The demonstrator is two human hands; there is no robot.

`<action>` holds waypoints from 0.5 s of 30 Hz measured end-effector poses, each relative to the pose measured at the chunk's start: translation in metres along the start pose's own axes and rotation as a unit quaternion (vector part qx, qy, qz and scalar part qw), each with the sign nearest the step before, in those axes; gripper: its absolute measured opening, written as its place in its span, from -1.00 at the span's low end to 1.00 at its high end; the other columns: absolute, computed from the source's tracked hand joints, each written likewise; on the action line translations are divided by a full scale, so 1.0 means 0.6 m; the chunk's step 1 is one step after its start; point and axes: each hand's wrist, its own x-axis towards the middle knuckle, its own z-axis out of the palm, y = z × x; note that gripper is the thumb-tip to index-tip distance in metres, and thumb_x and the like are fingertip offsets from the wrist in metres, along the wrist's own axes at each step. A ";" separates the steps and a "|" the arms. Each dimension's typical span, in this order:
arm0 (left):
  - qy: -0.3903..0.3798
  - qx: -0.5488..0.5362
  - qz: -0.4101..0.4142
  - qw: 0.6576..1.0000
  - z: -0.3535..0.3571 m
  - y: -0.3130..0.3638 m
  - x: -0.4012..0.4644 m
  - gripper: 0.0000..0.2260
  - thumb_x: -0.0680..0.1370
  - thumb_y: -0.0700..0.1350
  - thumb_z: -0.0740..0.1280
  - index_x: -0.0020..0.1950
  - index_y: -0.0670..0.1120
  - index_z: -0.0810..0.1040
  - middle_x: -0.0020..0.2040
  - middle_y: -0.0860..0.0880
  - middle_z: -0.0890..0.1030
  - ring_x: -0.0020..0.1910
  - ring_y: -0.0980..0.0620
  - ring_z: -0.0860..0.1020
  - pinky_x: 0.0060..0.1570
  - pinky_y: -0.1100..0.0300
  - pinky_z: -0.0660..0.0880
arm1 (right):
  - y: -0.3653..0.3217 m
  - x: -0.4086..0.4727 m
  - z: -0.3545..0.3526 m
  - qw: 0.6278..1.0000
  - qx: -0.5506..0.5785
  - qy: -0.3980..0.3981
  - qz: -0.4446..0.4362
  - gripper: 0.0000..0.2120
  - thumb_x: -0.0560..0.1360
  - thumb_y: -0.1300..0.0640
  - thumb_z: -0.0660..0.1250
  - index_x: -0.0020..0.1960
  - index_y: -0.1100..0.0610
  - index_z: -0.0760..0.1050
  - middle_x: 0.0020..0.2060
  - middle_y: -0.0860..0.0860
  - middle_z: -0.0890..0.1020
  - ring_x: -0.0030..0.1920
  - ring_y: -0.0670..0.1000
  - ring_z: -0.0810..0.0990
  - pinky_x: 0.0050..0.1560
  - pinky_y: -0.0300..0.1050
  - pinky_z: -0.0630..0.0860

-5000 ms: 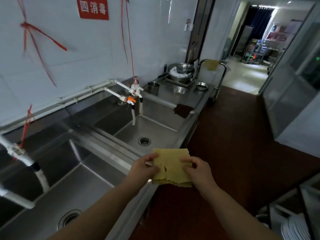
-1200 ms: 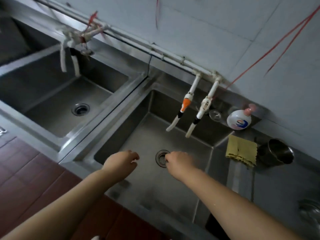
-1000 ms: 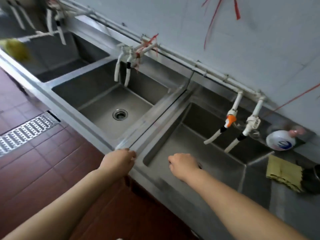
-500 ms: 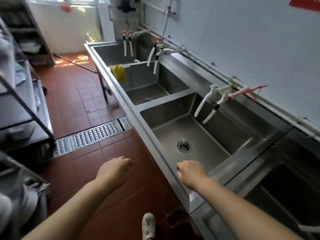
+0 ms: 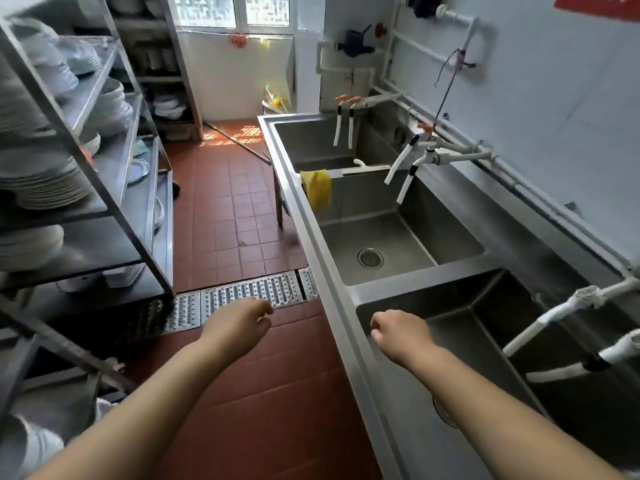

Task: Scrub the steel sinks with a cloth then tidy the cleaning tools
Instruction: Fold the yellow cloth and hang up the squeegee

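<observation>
A row of steel sinks (image 5: 332, 292) runs along the right wall, with three basins in view. A yellow cloth (image 5: 317, 188) hangs over the divider between the far and middle basins. My left hand (image 5: 239, 322) hovers over the red floor tiles, left of the sink front, fingers loosely curled and holding nothing. My right hand (image 5: 398, 332) is over the front corner of the nearest basin, fingers curled, also holding nothing. White taps (image 5: 412, 164) reach over the middle basin.
A metal rack (image 5: 104, 188) stacked with plates and bowls stands on the left of a narrow aisle. A perforated floor drain grate (image 5: 249, 291) crosses the tiles ahead. A long handle (image 5: 239, 142) lies on the floor by the far sink. White taps (image 5: 568, 337) jut over the near basin.
My view has swung left along the sink row, away from the folded cloth left beside the soap bottle. The far yellow cloth has come closer. Both hands stay in front, holding nothing.
</observation>
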 end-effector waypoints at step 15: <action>0.002 0.006 0.057 0.998 -0.164 -0.278 0.440 -0.74 0.57 0.01 0.21 0.23 0.10 0.53 0.21 0.09 0.57 0.15 0.04 0.54 0.05 0.19 0.47 | -0.173 0.459 -0.071 0.991 0.083 0.025 0.106 -0.76 0.52 0.08 0.14 0.04 0.02 0.57 0.00 0.03 0.64 -0.01 0.11 0.58 -0.07 -0.06 0.52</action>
